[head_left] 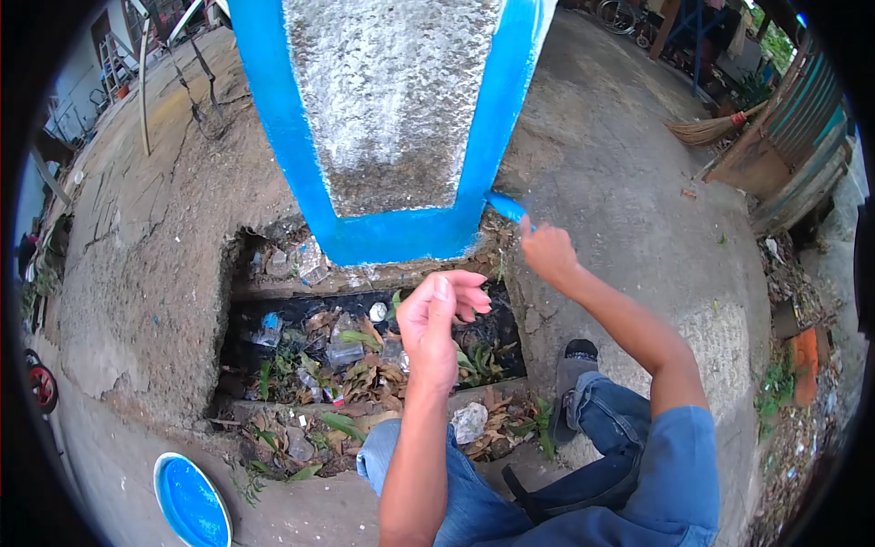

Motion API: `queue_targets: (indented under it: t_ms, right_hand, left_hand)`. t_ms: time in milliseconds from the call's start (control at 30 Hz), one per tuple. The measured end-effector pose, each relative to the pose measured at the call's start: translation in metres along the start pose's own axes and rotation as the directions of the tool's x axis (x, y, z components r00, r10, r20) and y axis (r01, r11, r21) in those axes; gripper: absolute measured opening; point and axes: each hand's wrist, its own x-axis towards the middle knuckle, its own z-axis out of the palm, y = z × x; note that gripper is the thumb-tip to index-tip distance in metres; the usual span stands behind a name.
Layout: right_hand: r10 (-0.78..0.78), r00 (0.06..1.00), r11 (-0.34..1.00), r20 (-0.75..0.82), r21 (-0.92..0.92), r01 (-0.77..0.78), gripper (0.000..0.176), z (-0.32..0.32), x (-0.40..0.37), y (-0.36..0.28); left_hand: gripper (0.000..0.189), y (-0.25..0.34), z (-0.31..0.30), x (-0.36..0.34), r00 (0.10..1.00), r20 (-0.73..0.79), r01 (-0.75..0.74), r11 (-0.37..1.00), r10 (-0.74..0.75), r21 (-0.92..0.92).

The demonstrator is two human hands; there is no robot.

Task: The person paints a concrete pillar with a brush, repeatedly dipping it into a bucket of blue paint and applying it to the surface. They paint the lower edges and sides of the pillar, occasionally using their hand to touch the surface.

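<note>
My right hand (550,250) is closed round the handle of a paintbrush (507,206) covered in blue paint. The brush's far end touches the lower right edge of a pillar (387,100), which has a rough grey-white middle and a bright blue painted border (392,235). Over the open drain, my left hand (439,314) hangs in the air in front of the pillar's base. Its fingers are loosely bent and apart, with nothing in them. At the lower left stands a round container of blue paint (191,501), away from both hands.
Below the pillar lies a drain pit (223,319) with dark water, leaves and plastic litter. A white stone-like lump (469,422) sits by my knees. My sandalled foot (574,387) rests on concrete to the right. A broom (706,130) leans near corrugated sheets (802,118).
</note>
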Motion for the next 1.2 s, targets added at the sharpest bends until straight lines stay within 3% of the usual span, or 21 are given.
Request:
queue_targets:
  t_ms: [100, 200, 500, 567, 633, 700, 767, 833, 900, 933, 967, 1033, 1100, 1133, 1167, 1200]
  right_hand:
    - [-0.016, 1.000, 0.998, 0.001, 0.061, 0.016, 0.041, 0.006, 0.002, -0.004]
    - [0.070, 0.998, 0.998, 0.012, 0.008, -0.070, 0.042, -0.008, 0.015, 0.012]
    - [0.158, 0.972, 0.987, -0.176, 0.028, -0.155, 0.041, -0.039, 0.019, 0.046]
    - [0.159, 0.983, 0.987, -0.090, 0.031, -0.157, 0.037, -0.045, 0.012, 0.044]
    - [0.181, 0.984, 0.960, 0.006, 0.216, -0.178, 0.037, -0.061, 0.005, 0.039]
    - [0.135, 0.990, 0.915, -0.043, 0.389, -0.107, 0.029, -0.077, -0.009, 0.028]
    - [0.006, 0.998, 0.800, 0.065, 0.598, -0.044, 0.023, -0.094, -0.021, 0.017]
    - [0.053, 0.963, 0.679, 0.266, 0.698, -0.230, 0.018, -0.137, -0.029, -0.012]
    - [-0.023, 0.976, 0.561, 0.217, 0.811, -0.168, 0.021, -0.152, -0.029, -0.032]
    - [-0.093, 0.979, 0.562, 0.179, 0.821, -0.097, 0.022, -0.154, -0.023, -0.035]
    - [-0.125, 0.980, 0.557, 0.154, 0.828, -0.058, 0.022, -0.154, -0.017, -0.039]
    - [-0.147, 0.989, 0.611, 0.008, 0.787, 0.084, 0.025, -0.146, -0.009, -0.050]
    - [-0.214, 0.977, 0.565, -0.014, 0.814, 0.135, 0.027, -0.124, -0.006, -0.057]
    - [-0.252, 0.968, 0.532, -0.015, 0.833, 0.151, 0.028, -0.114, -0.003, -0.061]
    - [-0.271, 0.962, 0.520, -0.032, 0.836, 0.175, 0.028, -0.108, 0.000, -0.065]
    - [-0.307, 0.950, 0.461, 0.060, 0.882, 0.093, 0.030, -0.104, 0.003, -0.069]
  left_hand:
    - [0.051, 0.001, -0.003, -0.001, 1.000, -0.004, -0.003, 1.000, 0.003, 0.022]
    - [0.051, 0.003, -0.008, -0.001, 1.000, -0.014, -0.014, 1.000, 0.015, 0.019]
    - [0.051, 0.001, -0.009, -0.002, 1.000, -0.021, -0.009, 1.000, 0.009, -0.003]
    - [0.048, 0.003, -0.011, -0.002, 1.000, -0.021, 0.002, 1.000, -0.001, 0.007]
    - [0.046, 0.008, -0.014, -0.004, 1.000, -0.015, -0.009, 0.999, 0.009, 0.032]
    - [0.042, 0.009, -0.016, -0.007, 0.999, -0.036, -0.038, 0.999, 0.038, 0.000]
    - [0.026, 0.014, -0.023, -0.009, 0.998, -0.049, 0.042, 0.996, -0.046, -0.076]
    - [0.031, 0.005, -0.029, -0.008, 0.998, -0.066, -0.010, 1.000, 0.010, 0.003]
    - [0.023, -0.006, -0.033, -0.007, 0.992, -0.123, 0.005, 0.998, 0.003, 0.058]
    - [0.019, -0.004, -0.033, -0.009, 0.987, -0.160, 0.026, 0.981, 0.006, 0.194]
    - [0.019, -0.001, -0.031, -0.010, 0.974, -0.166, -0.085, 0.931, 0.152, 0.356]
    - [0.017, 0.006, -0.022, -0.019, 0.946, -0.107, -0.221, 0.850, 0.307, 0.478]
    - [0.016, -0.006, -0.016, -0.027, 0.935, -0.021, -0.290, 0.797, 0.354, 0.529]
    - [0.017, -0.007, -0.013, -0.032, 0.970, 0.017, -0.212, 0.812, 0.242, 0.544]
    - [0.022, -0.008, -0.012, -0.034, 0.958, 0.079, -0.266, 0.745, 0.277, 0.612]
    - [0.025, -0.008, -0.013, -0.038, 0.965, 0.105, -0.248, 0.715, 0.239, 0.654]
